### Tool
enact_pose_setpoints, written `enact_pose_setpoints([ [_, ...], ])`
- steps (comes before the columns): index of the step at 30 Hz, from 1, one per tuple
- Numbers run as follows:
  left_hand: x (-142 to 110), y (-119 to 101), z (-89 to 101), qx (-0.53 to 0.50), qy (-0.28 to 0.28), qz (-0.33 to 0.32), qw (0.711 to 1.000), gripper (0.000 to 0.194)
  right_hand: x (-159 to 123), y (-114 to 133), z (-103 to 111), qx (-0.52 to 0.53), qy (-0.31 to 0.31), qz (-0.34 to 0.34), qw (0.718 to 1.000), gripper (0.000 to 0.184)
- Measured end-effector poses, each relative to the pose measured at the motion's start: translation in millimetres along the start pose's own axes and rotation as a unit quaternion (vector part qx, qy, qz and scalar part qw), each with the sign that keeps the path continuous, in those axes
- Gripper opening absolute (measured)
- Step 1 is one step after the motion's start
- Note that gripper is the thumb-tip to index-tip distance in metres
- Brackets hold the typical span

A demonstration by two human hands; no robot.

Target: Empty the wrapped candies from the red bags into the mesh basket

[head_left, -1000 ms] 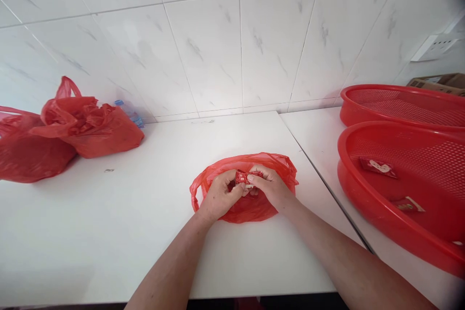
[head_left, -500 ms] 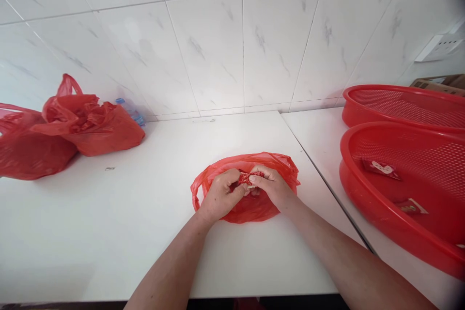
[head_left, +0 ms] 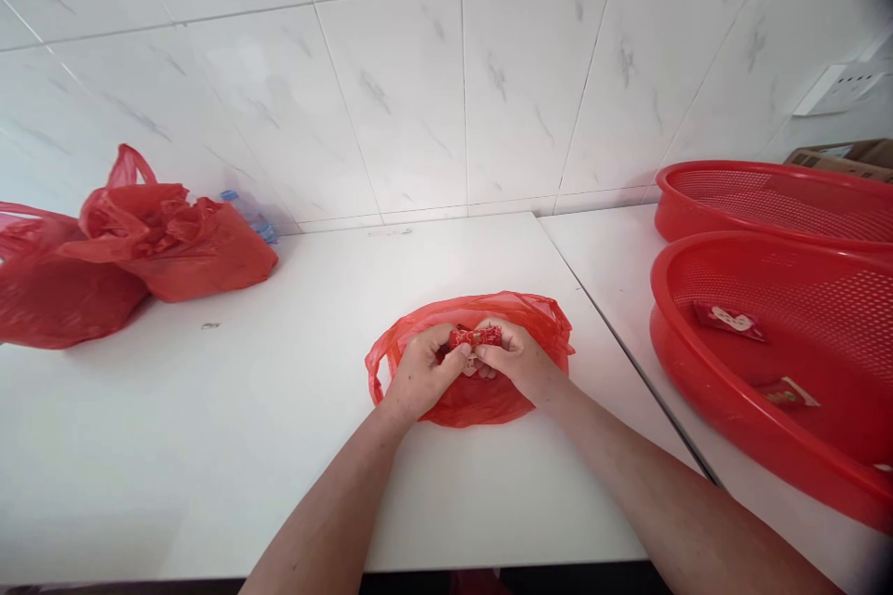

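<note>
Both my hands pinch a small red printed packet (head_left: 477,337) between thumbs and fingers, over an opened red plastic bag (head_left: 481,409). My left hand (head_left: 422,374) is closed on the packet's left end, and my right hand (head_left: 523,361) on its right end. The packet looks folded or rolled, with pale markings on red. Just below it, a pale printed piece shows between my hands; I cannot tell whether it is part of the same packet. The bag lies spread on the white table (head_left: 279,446), one handle loop at its left.
Two filled red plastic bags (head_left: 202,260) stand at the left, a water bottle (head_left: 251,216) behind them. On the right are two red plastic baskets (head_left: 670,335); the nearer holds a red packet (head_left: 729,321) and another packet (head_left: 788,392). A cardboard box (head_left: 847,156) sits behind.
My fingers have shifted on the packet, and it now shows more fully and straighter between both thumbs. The bag and baskets stay in place.
</note>
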State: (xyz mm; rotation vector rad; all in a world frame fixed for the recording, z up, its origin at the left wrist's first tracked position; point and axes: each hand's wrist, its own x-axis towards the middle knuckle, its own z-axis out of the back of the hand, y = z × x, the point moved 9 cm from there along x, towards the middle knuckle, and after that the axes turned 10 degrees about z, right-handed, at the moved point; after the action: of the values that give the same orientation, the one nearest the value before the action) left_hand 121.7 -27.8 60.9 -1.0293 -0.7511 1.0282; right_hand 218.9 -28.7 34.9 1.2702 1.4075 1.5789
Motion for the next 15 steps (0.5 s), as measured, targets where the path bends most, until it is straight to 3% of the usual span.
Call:
enact_pose_setpoints([
  [15, 1, 1, -0.3, 0.015, 0.001, 0.008, 1.000, 0.022, -2, 14, -4, -0.036, 0.000, 0.057, 0.998, 0.014],
])
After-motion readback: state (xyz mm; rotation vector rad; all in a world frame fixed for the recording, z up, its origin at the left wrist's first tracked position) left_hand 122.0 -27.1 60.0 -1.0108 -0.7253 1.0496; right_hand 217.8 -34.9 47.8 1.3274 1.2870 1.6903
